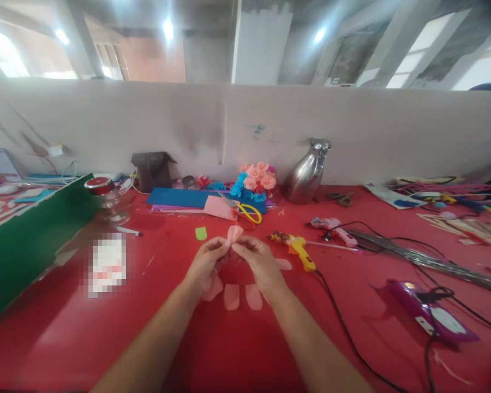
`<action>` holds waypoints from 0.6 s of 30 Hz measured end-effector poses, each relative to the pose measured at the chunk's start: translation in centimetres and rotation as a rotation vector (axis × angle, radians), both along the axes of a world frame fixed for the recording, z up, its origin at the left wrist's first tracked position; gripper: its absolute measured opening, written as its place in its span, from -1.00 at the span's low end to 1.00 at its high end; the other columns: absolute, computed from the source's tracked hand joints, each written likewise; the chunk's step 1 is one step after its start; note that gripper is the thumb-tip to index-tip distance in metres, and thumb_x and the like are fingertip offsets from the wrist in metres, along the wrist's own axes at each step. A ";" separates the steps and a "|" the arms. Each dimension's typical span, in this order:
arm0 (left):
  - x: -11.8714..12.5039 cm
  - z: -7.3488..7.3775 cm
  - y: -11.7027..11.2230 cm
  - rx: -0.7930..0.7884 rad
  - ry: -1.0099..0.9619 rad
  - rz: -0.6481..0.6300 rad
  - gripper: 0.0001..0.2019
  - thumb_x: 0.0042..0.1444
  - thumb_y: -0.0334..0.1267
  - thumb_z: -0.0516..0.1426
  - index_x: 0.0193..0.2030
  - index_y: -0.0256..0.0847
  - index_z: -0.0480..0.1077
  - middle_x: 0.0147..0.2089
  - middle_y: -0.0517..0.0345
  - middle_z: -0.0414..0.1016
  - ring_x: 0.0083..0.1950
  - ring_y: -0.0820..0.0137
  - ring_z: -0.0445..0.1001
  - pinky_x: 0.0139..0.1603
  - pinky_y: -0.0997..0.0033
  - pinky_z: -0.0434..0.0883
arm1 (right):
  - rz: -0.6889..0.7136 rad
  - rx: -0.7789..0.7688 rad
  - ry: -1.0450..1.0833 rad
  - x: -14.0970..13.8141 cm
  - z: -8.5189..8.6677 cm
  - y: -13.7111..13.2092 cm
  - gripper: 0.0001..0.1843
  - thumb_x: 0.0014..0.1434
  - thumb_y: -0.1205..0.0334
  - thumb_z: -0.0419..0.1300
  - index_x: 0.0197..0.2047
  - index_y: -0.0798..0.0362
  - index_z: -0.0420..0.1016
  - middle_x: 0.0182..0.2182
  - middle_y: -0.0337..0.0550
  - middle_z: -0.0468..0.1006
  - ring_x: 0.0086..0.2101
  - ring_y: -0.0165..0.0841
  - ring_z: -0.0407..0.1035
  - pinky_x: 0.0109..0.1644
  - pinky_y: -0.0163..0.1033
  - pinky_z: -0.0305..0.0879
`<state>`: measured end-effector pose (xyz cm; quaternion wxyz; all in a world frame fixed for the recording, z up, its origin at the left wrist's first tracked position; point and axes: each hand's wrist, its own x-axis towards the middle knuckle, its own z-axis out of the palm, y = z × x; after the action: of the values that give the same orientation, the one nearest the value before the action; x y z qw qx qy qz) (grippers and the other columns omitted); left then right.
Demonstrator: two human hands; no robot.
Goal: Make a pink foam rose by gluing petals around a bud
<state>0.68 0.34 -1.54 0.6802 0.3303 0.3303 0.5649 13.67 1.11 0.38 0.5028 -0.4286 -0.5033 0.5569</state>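
Observation:
A pink paper petal (234, 234) stands upright between my two hands, pinched near its lower end. My left hand (211, 256) grips its left side with thumb and fingers. From the other side, my right hand (254, 256) pinches the same piece. Below them, flat on the red table, lie two loose pink petals, a left one (231, 297) and a right one (253, 296). Another pink piece (213, 288) shows partly under my left wrist, and one more (284, 264) lies right of my right hand.
A yellow glue gun (298, 249) and a pink glue gun (334, 229) lie to the right with cords. Yellow-handled scissors (249, 213) rest on paper sheets behind. Further back are paper flowers (257, 180) and a metal jug (309, 172). A purple power strip (429, 311) sits front right.

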 end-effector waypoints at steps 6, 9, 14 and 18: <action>0.0 0.1 0.0 -0.019 0.004 0.014 -0.78 -0.15 -0.21 0.29 -0.48 -0.28 0.37 -0.54 0.27 0.25 -0.52 0.63 0.17 -0.45 0.60 0.15 | -0.012 0.014 -0.008 0.0 0.0 -0.1 -0.82 -0.11 0.18 0.28 -0.37 0.03 0.53 -0.47 -0.24 0.49 -0.46 -0.41 0.31 -0.39 -0.30 0.24; -0.1 0.2 -0.1 -0.012 0.018 0.016 -0.76 -0.17 -0.19 0.30 -0.48 -0.29 0.37 -0.55 0.28 0.22 -0.54 0.63 0.13 -0.48 0.59 0.12 | -0.019 0.020 -0.029 0.0 0.2 -0.3 -0.82 -0.11 0.18 0.27 -0.37 0.03 0.53 -0.49 -0.24 0.48 -0.46 -0.39 0.32 -0.38 -0.30 0.25; -0.1 0.4 -0.1 0.009 0.043 0.012 -0.75 -0.13 -0.15 0.27 -0.49 -0.28 0.35 -0.58 0.30 0.16 -0.56 0.61 0.06 -0.51 0.56 0.06 | -0.035 0.032 -0.050 0.0 0.4 -0.4 -0.85 -0.09 0.17 0.27 -0.40 0.04 0.52 -0.50 -0.25 0.48 -0.46 -0.41 0.31 -0.35 -0.29 0.24; -0.1 0.6 -0.3 0.023 0.063 0.008 -0.76 -0.13 -0.16 0.27 -0.49 -0.27 0.34 -0.57 0.30 0.15 -0.55 0.61 0.05 -0.52 0.55 0.04 | -0.040 0.065 -0.086 0.1 0.3 -0.4 -0.87 -0.08 0.17 0.26 -0.42 0.03 0.51 -0.48 -0.24 0.50 -0.43 -0.39 0.34 -0.30 -0.27 0.24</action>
<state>0.60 0.07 -0.91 0.6633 0.3544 0.3463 0.5609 13.74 0.74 0.66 0.5053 -0.4455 -0.5337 0.5113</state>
